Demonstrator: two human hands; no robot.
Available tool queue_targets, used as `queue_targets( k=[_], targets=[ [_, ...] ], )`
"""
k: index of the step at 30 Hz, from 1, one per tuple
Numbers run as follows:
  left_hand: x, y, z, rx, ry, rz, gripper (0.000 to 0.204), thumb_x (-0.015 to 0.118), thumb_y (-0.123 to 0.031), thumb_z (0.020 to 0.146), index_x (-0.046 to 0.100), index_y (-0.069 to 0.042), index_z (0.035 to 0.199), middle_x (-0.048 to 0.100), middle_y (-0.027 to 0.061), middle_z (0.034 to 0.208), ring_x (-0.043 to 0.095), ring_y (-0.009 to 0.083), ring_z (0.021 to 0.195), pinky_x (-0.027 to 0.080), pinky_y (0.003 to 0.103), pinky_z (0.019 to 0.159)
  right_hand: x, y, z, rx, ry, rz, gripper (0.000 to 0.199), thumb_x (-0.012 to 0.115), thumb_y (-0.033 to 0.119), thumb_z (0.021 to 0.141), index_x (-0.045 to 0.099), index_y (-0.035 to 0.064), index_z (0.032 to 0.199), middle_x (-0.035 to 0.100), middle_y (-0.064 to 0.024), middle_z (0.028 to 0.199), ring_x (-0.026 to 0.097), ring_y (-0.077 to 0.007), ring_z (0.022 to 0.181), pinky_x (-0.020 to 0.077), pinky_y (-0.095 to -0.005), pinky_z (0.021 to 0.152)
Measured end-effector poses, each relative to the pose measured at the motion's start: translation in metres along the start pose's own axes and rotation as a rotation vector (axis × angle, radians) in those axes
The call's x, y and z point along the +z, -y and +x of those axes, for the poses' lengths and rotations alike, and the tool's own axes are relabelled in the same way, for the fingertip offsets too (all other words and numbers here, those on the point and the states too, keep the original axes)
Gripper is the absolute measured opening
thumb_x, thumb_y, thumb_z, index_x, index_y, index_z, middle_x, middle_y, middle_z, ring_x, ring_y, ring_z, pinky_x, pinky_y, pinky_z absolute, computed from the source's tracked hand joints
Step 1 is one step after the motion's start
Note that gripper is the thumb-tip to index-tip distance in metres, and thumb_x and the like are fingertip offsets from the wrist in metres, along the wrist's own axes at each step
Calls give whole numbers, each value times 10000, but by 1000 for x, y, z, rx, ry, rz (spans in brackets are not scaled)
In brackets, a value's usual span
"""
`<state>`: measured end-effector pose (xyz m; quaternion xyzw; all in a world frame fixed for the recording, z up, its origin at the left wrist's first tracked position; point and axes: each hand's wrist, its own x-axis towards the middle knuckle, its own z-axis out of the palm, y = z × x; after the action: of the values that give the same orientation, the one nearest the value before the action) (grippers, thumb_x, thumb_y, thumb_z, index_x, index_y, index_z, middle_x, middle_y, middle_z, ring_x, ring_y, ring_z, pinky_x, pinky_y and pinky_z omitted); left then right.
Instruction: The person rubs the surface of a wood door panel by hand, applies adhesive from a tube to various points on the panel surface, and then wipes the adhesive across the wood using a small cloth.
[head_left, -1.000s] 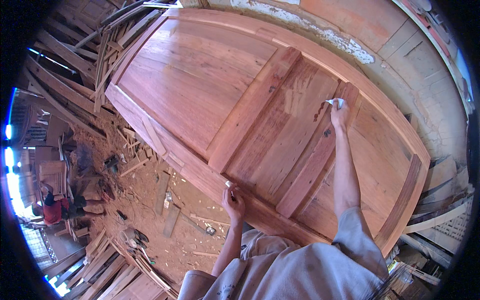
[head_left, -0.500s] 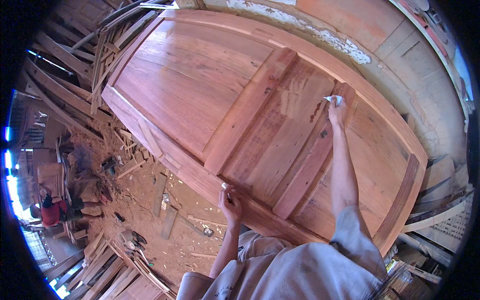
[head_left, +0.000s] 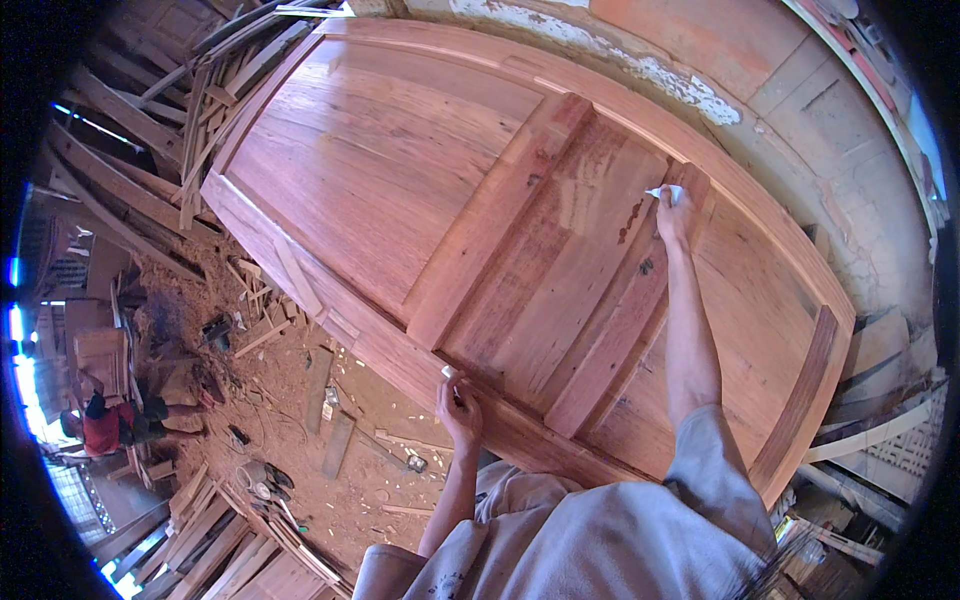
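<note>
A large reddish wooden door (head_left: 400, 130) with raised rails lies flat before me. My right hand (head_left: 674, 218) is stretched across it, fingers closed around a small white squeeze bottle (head_left: 671, 193) with a narrow nozzle pointing left. Just below the nozzle, a dark wet streak of drops (head_left: 630, 222) runs along the recessed panel (head_left: 560, 250), beside the right rail (head_left: 630, 330). Close to the door's near edge, my left hand (head_left: 460, 412) is curled, with a small white piece like a cap (head_left: 448, 372) pinched at its fingertips.
Loose wood strips (head_left: 290, 275) lie along the door's left edge. Sawdust and offcuts cover the floor (head_left: 330, 480). Stacked boards (head_left: 215, 540) stand at lower left and lumber (head_left: 150, 120) at upper left. A person in red (head_left: 108, 427) works far left. A wall (head_left: 760, 110) borders the far side.
The white bottle and my right hand have shifted very slightly toward the far side. My left hand stays nearly where it was, and the streak looks about the same.
</note>
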<state>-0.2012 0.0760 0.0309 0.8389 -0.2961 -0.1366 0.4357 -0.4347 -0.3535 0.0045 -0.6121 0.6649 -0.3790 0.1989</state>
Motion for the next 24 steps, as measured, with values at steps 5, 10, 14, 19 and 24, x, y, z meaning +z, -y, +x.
queue_targets(
  k=[5,10,14,19,24],
  targets=[
    [2,-3,0,-10,13,5,153,501,-43,887,623,7,963,628,174,870,614,333,827,482,403,752,-3,-3,5,8,21,-52,233,574,221,929,648,0,947,689,-171,867,673,-300,813,506,-402,754],
    [1,3,-1,-24,18,-10,156,502,-56,893,628,3,965,629,175,874,613,341,833,478,407,754,-2,-2,3,-8,35,-33,247,569,232,940,640,-5,945,693,-166,865,678,-277,802,510,-394,728],
    [5,3,0,1,27,0,157,510,-64,895,632,0,971,631,172,874,615,338,826,480,408,743,1,-25,13,-19,17,21,251,573,230,940,630,-14,944,693,-167,856,678,-282,781,512,-400,708],
    [0,2,0,1,24,23,155,513,-64,895,631,2,972,633,168,878,618,331,817,484,408,731,8,-21,13,27,16,-1,307,586,295,933,631,-9,936,666,-135,716,648,-231,602,491,-385,563],
    [4,3,2,43,7,18,150,509,-44,887,628,2,967,635,166,891,620,322,823,490,397,750,16,-48,26,-36,-21,-37,292,587,286,932,631,-3,928,647,-110,670,607,-200,528,469,-373,511]
  ],
)
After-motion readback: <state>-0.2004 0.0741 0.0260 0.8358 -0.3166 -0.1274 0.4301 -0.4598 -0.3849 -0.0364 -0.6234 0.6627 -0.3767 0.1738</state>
